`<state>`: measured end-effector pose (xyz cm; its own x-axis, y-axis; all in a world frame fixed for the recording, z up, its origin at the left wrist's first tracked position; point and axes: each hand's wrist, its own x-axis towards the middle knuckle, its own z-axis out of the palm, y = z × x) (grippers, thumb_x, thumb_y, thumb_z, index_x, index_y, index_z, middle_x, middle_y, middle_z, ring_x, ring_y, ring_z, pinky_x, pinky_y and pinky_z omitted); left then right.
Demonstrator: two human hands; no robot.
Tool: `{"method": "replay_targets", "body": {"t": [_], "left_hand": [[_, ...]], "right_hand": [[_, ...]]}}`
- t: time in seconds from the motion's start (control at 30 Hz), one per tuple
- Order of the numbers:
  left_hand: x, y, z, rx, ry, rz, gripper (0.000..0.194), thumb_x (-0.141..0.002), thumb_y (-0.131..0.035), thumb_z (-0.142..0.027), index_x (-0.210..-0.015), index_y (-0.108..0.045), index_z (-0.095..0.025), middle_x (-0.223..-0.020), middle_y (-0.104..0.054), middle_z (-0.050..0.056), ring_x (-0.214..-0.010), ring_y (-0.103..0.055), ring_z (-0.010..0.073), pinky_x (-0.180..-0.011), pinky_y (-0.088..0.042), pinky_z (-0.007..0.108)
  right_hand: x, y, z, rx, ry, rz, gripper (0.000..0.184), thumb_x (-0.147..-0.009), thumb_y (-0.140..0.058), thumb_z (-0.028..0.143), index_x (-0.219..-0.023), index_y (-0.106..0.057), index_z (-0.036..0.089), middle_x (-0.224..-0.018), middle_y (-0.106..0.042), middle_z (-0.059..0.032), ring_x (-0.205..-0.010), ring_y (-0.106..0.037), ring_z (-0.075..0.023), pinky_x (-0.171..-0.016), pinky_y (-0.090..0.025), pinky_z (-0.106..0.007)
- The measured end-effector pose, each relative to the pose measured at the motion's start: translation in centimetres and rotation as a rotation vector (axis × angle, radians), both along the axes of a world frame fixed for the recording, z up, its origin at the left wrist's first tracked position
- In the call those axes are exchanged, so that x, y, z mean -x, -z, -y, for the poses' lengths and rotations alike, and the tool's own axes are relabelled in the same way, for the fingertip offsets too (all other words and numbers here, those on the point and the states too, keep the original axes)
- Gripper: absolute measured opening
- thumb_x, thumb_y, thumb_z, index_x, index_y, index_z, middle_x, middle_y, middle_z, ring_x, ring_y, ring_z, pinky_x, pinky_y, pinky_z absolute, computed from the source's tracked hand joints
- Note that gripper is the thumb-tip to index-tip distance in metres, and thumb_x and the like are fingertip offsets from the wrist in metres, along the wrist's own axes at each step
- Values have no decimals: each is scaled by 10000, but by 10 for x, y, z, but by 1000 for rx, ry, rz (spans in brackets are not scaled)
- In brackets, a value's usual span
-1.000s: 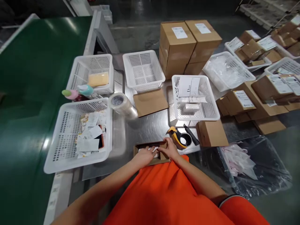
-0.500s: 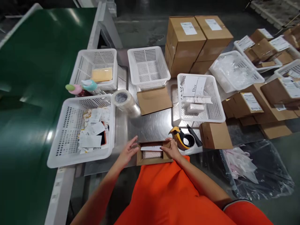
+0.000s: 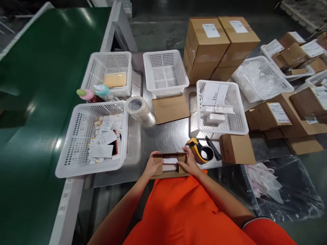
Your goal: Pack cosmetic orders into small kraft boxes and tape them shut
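A small open cardboard box [image 3: 169, 166] rests at the near edge of the steel table [image 3: 168, 137], with white packets showing inside it. My left hand [image 3: 152, 165] grips the box's left side, fingers folded over the left flap. My right hand [image 3: 188, 162] holds the right side, fingers curled on the right flap. A yellow and black tape dispenser [image 3: 200, 151] lies just right of my right hand.
White baskets stand around: one with paper slips [image 3: 84, 141] at left, an empty one [image 3: 165, 72] at the back, one with white packages [image 3: 219, 107] at right. A tape roll [image 3: 138, 108], flat cardboard [image 3: 170, 108] and a small box [image 3: 237, 149] lie nearby. A green conveyor [image 3: 38, 85] runs along the left.
My left hand left the inside of the box, swung out to its left, then came back to grip the left flap. Both side flaps now fold inward. The view shifted slightly.
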<state>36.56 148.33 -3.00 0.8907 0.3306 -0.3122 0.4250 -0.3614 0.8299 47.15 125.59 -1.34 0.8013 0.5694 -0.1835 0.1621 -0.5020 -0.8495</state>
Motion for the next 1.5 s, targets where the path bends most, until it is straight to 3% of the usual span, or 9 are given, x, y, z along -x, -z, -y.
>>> {"method": "replay_targets", "body": {"t": [0.13, 0.33, 0.47, 0.57, 0.73, 0.87, 1.03, 1.27, 1.5], "left_hand": [[7, -11, -9, -231, -17, 138, 629, -860, -633, -311, -1394, -323, -194, -1564, -315, 222, -1428, -395, 292, -1116, -409, 521], [20, -60, -38, -559, 724, 128, 415, -951, -484, -362, -1308, -532, -157, -1469, -521, 181, -1404, -436, 284, -1191, -289, 540], [15, -83, -21, -799, 816, 39, 739, -740, -666, -689, -1181, -609, -99, -1481, -457, 270, -1379, -399, 426, -1154, -275, 606], [4, -76, -5, -907, 710, 11, 519, -818, -652, -593, -1087, -632, -149, -1357, -569, 200, -1232, -513, 361, -1081, -374, 553], [3, -48, 7, -948, 504, 42, 245, -920, -579, -362, -1054, -644, -168, -1255, -614, 170, -1182, -545, 316, -1008, -453, 483], [16, -41, 7, -933, 623, 210, 512, -909, -571, -447, -1308, -568, -128, -1462, -462, 246, -1406, -356, 401, -1148, -257, 620], [21, -36, -12, -978, 754, 386, 861, -810, -635, -629, -1514, -376, -208, -1546, -322, 284, -1401, -322, 467, -1111, -247, 665], [13, -25, -34, -902, 747, 575, 755, -845, -632, -560, -1504, -401, -272, -1523, -300, 262, -1287, -395, 439, -998, -372, 646], [17, -25, -29, -788, 719, 550, 782, -852, -646, -520, -1535, -337, -301, -1590, -213, 224, -1363, -328, 436, -1064, -309, 677]], "right_hand": [[0, -4, 6, -172, -58, 74, 416, -830, -618, 347, -1200, -477, 221, -1317, -538, -148, -1246, -515, -274, -1079, -406, -463], [-7, -15, 15, -100, -215, 60, 118, -872, -564, 313, -943, -573, 219, -1342, -519, -140, -1260, -498, -247, -1059, -417, -425], [-7, -15, 18, -82, -200, -50, 285, -905, -542, 496, -948, -569, 216, -1452, -451, -146, -1374, -409, -259, -1124, -348, -436], [-1, -11, 15, -142, -81, -201, 440, -988, -295, 580, -906, -544, 226, -1429, -480, -131, -1420, -363, -223, -1144, -314, -404], [11, -6, 9, -223, 11, -271, 389, -851, -593, 596, -954, -526, 227, -1507, -393, -137, -1449, -309, -261, -1162, -263, -421], [16, -5, 4, -244, 77, -338, 337, -841, -591, 498, -1051, -527, 242, -1506, -383, -114, -1397, -379, -275, -1136, -316, -459], [24, 0, -8, -307, 145, -343, 704, -858, -569, 396, -1478, -257, 278, -1473, -403, -126, -1263, -510, -263, -1048, -450, -443], [10, -8, -10, 123, -426, 470, 780, -894, -550, 602, -1523, -346, 187, -1597, -241, -214, -1486, -151, -387, -1172, -215, -596], [-4, -19, -8, 300, -687, 718, 743, -867, -519, 704, -1486, -443, 300, -1530, -363, -233, -1365, -308, -422, -1024, -310, -585]]}}
